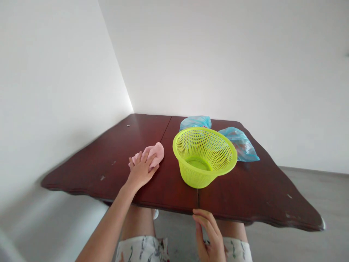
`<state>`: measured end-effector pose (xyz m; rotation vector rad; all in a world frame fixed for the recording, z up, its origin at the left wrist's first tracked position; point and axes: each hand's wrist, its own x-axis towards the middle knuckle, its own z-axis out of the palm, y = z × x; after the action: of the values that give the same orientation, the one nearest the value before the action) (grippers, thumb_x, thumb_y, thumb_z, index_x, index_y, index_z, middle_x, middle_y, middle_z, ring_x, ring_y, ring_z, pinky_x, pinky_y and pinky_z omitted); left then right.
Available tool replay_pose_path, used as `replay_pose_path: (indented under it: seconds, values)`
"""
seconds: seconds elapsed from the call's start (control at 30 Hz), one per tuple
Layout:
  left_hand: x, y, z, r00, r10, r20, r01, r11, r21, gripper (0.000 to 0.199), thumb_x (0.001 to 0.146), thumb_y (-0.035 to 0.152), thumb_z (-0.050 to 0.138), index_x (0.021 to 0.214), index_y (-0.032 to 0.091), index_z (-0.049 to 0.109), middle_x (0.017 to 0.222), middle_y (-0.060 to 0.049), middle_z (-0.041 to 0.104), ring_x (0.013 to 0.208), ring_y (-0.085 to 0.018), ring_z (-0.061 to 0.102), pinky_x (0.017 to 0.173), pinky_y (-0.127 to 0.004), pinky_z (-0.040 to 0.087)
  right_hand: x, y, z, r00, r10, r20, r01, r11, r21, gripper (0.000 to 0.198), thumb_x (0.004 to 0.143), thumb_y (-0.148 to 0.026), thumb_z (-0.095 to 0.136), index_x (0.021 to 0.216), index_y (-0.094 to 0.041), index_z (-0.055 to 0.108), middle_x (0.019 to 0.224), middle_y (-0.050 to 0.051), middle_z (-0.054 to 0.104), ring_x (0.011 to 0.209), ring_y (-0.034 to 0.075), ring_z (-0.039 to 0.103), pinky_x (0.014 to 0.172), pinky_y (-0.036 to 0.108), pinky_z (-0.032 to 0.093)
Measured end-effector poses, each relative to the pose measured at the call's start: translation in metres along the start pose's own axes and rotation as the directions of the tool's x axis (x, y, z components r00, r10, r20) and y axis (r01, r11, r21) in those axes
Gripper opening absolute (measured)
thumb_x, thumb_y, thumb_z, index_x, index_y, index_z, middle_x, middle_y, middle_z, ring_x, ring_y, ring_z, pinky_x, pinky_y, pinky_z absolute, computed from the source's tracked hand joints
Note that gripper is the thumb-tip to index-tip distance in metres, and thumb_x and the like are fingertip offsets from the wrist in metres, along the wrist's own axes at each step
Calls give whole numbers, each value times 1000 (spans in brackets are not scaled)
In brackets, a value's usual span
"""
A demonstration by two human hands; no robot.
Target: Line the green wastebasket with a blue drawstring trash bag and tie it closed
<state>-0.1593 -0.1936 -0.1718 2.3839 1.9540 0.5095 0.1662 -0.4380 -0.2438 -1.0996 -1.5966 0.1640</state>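
Observation:
My left hand (141, 171) lies on a bunched pink cloth (157, 149) on the left half of the table (152, 193). Its fingers drape over the cloth and press it to the tabletop, with the thumb along the right side. At the table's front edge is my right hand (209, 233), low in view, its fingers bent loosely and the thumb apart from them; nothing shows in it. Between and beyond both hands stands an upright yellow-green plastic basket (188, 176) with mesh walls. No contents show inside it.
Behind the basket sits a blue plastic bag (195, 122), partly hidden by the rim. Another blue plastic bag (241, 145), with something reddish inside, rests to its right. White walls (218, 65) border the table's far and left sides. Seams cross the dark red-brown tabletop.

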Motion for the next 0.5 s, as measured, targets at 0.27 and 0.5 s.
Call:
replay_pose_path:
  seconds: [0.27,0.5]
  values:
    - [17,-27,24,996,-43,-74,48,997,68,63,125,51,38,185,38,51,203,-9,8,186,-53,4,140,-90,4,61,78,-93,978,-8,-210,-60,948,-313,19,111,-18,65,120,-28,78,121,11,83,114,31,79,100,49,66]
    - [35,-28,18,989,110,-102,-105,993,53,65,119,23,37,178,31,62,196,-10,38,186,-42,23,148,-77,6,80,154,-92,920,340,-195,-371,596,-712,69,117,-56,40,162,-10,65,172,29,62,160,49,61,135,73,45]
